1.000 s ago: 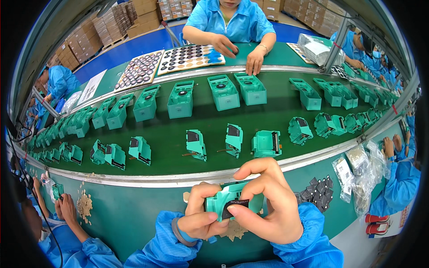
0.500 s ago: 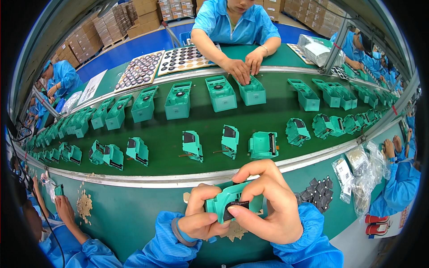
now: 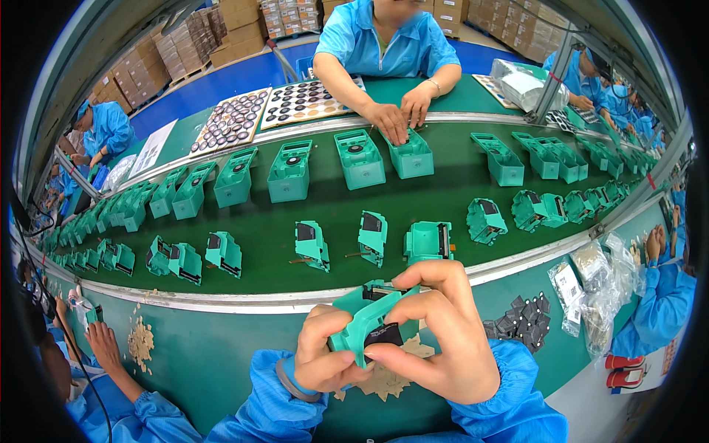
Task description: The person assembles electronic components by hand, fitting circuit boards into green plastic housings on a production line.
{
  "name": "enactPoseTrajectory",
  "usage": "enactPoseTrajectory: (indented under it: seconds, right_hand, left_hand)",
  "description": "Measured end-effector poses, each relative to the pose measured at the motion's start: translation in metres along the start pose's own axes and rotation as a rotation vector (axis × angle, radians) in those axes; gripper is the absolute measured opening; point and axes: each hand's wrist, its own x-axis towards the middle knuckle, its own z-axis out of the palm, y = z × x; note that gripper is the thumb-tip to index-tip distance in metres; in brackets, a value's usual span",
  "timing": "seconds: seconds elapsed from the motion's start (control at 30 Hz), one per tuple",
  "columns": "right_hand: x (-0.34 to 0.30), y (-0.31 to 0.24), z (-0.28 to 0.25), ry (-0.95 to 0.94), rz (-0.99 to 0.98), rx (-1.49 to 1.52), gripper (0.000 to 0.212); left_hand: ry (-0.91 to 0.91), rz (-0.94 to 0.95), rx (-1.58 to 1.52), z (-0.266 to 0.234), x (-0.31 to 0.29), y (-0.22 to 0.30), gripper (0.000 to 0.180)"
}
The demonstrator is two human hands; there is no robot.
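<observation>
We grip a green plastic housing [image 3: 351, 330] in our left hand [image 3: 320, 356], above the green worktable [image 3: 221, 336] | our right hand [image 3: 459, 347] pinches a black patch [image 3: 387, 337] at its near side | tan pieces [image 3: 387, 384] lie beneath, black squares [image 3: 523, 321] to the right | green parts [image 3: 363, 175] sit on the conveyor [image 3: 436, 199] beyond

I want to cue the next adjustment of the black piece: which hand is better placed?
Right, I'd judge: the right grip appears to pinch the black piece, while the left grip seems occupied holding the green housing by its left end.
</observation>
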Motion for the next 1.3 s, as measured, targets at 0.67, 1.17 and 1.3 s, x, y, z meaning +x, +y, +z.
enactPoseTrajectory:
  seconds: [0.67, 1.17, 1.3]
  right_hand:
    - [0.002, 0.021, -0.004, -0.040, 0.334, 0.770, 0.056]
    - [0.000, 0.020, -0.004, 0.089, -0.245, -0.057, 0.029]
    - [-0.001, 0.023, -0.005, 0.081, -0.288, -0.082, 0.030]
  left_hand:
    - [0.048, -0.148, -0.093, 0.014, 0.024, 0.007, 0.049]
    - [-0.116, -0.475, -0.107, 0.016, 0.049, 0.037, 0.056]
    - [-0.066, -0.530, -0.141, 0.020, 0.046, 0.042, 0.058]
